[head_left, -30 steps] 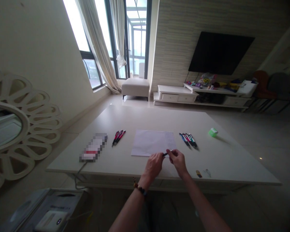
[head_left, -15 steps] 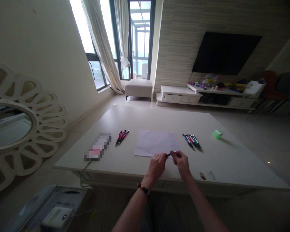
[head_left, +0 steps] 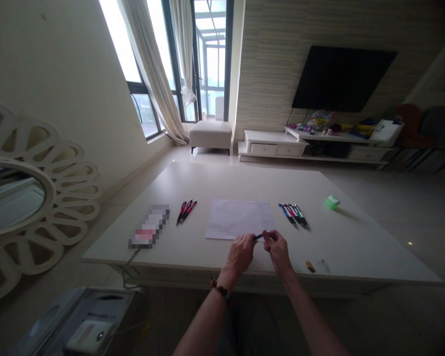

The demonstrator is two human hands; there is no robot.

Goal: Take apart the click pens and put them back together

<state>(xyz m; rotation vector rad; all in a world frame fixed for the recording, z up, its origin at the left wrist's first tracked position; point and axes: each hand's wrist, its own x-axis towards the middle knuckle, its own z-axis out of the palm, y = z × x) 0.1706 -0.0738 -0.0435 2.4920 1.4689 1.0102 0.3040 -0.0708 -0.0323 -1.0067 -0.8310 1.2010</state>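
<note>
Between my two hands, over the near edge of a white sheet of paper [head_left: 237, 217], is a dark pen [head_left: 258, 237]. My left hand [head_left: 243, 252] is closed round its left end; a beaded bracelet circles that wrist. The fingertips of my right hand [head_left: 278, 247] pinch its other end, partly hiding it. Right of the paper lies a row of several pens [head_left: 294, 216] in blue, red and green with white. To the left is a small group of red and black pens [head_left: 186, 211].
On the white table [head_left: 356, 247] are a pixelated phone-like object [head_left: 150, 227] with a cable, a green container [head_left: 332, 202], and a small yellow-and-dark item [head_left: 310, 267] near the front edge. A bin-like box [head_left: 107, 306] stands below left. A white stool [head_left: 210, 134] stands by the window.
The view has shifted slightly. Both hands keep nearly the same pose on the dark pen, and the things on the table stay in place.
</note>
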